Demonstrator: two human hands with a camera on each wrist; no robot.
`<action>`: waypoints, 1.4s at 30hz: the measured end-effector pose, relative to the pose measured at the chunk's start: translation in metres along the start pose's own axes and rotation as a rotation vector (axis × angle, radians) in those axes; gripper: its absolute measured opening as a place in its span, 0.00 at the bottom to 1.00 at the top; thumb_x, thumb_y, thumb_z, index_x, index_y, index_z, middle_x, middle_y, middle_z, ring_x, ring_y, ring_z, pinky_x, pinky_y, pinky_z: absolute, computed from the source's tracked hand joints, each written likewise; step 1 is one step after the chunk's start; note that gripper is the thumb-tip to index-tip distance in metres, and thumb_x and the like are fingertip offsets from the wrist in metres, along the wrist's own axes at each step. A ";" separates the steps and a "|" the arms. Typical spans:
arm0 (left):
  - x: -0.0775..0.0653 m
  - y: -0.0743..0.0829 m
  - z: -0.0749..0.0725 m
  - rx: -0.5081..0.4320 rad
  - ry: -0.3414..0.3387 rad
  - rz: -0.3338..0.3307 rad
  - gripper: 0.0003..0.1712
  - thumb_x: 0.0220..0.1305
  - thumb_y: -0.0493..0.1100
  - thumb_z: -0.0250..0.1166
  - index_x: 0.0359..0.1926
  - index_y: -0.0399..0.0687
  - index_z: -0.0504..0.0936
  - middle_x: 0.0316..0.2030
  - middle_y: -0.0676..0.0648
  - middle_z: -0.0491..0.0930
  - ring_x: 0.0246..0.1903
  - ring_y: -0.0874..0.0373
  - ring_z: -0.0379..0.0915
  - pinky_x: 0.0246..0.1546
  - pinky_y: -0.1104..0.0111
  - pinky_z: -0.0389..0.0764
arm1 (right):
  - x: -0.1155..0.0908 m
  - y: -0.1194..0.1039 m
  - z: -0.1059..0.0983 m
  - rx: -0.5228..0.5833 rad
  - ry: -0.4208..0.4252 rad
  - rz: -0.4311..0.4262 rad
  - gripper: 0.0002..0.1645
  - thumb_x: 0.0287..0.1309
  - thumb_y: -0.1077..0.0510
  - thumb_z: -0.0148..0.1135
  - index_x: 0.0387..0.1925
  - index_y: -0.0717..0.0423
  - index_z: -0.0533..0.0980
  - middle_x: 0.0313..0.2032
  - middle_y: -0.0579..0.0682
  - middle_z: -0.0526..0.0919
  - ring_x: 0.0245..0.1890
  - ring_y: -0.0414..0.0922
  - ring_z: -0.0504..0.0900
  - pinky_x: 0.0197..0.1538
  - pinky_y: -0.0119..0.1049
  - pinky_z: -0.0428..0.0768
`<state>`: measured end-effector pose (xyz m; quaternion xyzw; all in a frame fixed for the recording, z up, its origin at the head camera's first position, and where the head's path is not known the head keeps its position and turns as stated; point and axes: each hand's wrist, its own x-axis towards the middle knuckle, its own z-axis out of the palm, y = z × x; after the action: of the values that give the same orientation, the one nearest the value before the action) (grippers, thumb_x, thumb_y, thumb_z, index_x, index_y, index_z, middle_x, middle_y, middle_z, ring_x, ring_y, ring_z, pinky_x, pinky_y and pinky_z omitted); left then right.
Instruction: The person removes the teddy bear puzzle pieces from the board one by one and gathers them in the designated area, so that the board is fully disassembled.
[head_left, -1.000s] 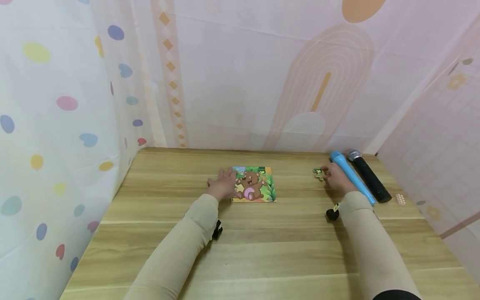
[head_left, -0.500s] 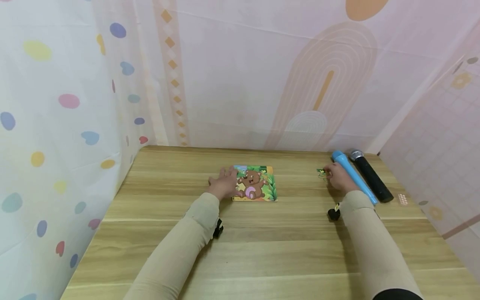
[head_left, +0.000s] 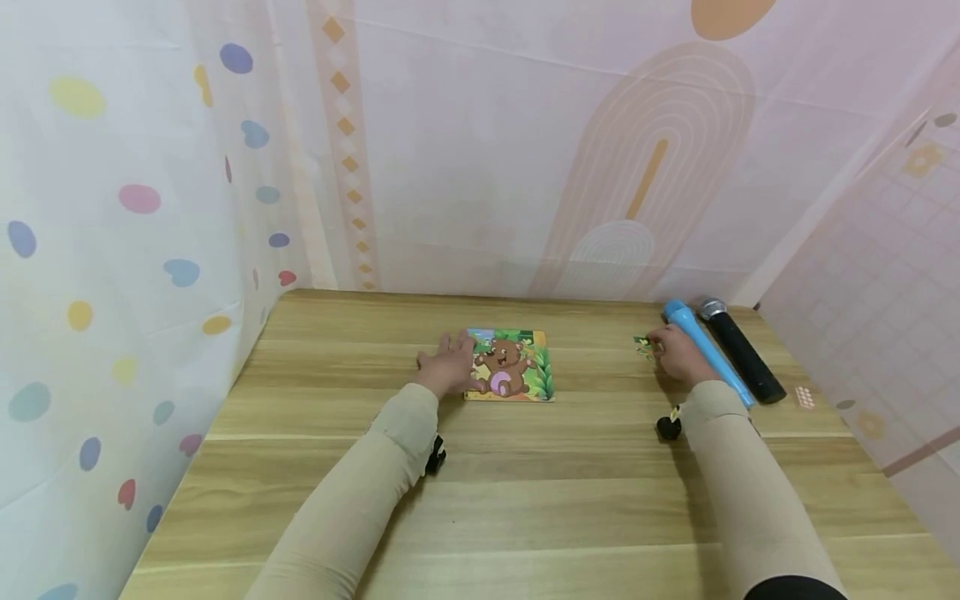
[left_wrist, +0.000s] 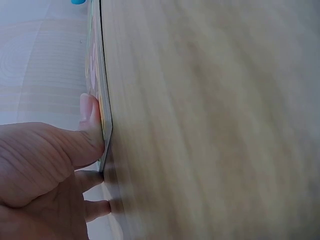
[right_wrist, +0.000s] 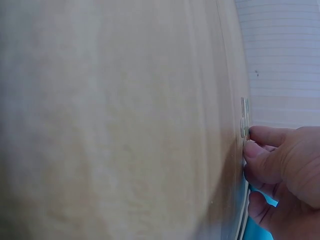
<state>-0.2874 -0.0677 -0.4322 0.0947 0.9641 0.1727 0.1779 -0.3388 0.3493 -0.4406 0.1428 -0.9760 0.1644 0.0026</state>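
Note:
A jigsaw puzzle with a brown bear lies flat on the table. At its left edge is my left hand, with fingers spread. In the left wrist view, the thumb rests on the puzzle's edge, and other fingertips touch the table. To the right, my right hand pinches a small green puzzle piece between thumb and index finger, low at the table. That piece juts beyond the fingertips in the right wrist view. The fingers hide part of it, so I cannot tell whether it is one piece or more.
Beside the right hand lies a blue microphone. A black microphone with a silver head is just right of it. Farther right is a small pinkish dotted item. A patterned curtain stands behind the table.
The right fingers have drawn in over the green puzzle piece, and less of it shows. The piece has shifted slightly right. The left hand stays at the puzzle's edge.

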 end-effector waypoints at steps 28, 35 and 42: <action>0.004 -0.005 0.001 -0.045 0.023 0.009 0.52 0.66 0.53 0.69 0.79 0.43 0.49 0.81 0.41 0.36 0.79 0.40 0.27 0.68 0.28 0.40 | 0.043 -0.097 0.018 0.104 0.050 -0.142 0.22 0.68 0.71 0.59 0.62 0.72 0.74 0.53 0.68 0.77 0.50 0.63 0.81 0.54 0.54 0.80; 0.003 -0.004 0.000 -0.052 0.037 0.015 0.51 0.64 0.54 0.70 0.78 0.43 0.52 0.81 0.41 0.36 0.79 0.39 0.28 0.67 0.28 0.40 | 0.055 -0.131 0.034 0.194 -0.036 -0.180 0.23 0.71 0.68 0.57 0.64 0.70 0.73 0.54 0.65 0.79 0.50 0.59 0.81 0.55 0.50 0.81; 0.003 -0.004 -0.001 -0.048 0.032 0.013 0.50 0.65 0.53 0.69 0.78 0.44 0.53 0.81 0.42 0.36 0.79 0.40 0.28 0.68 0.28 0.41 | 0.060 -0.153 0.047 0.239 -0.106 -0.195 0.22 0.72 0.64 0.58 0.64 0.68 0.74 0.58 0.64 0.78 0.53 0.57 0.81 0.57 0.49 0.80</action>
<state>-0.2908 -0.0706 -0.4336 0.0941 0.9618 0.1986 0.1634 -0.3518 0.1786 -0.4333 0.2449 -0.9297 0.2706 -0.0501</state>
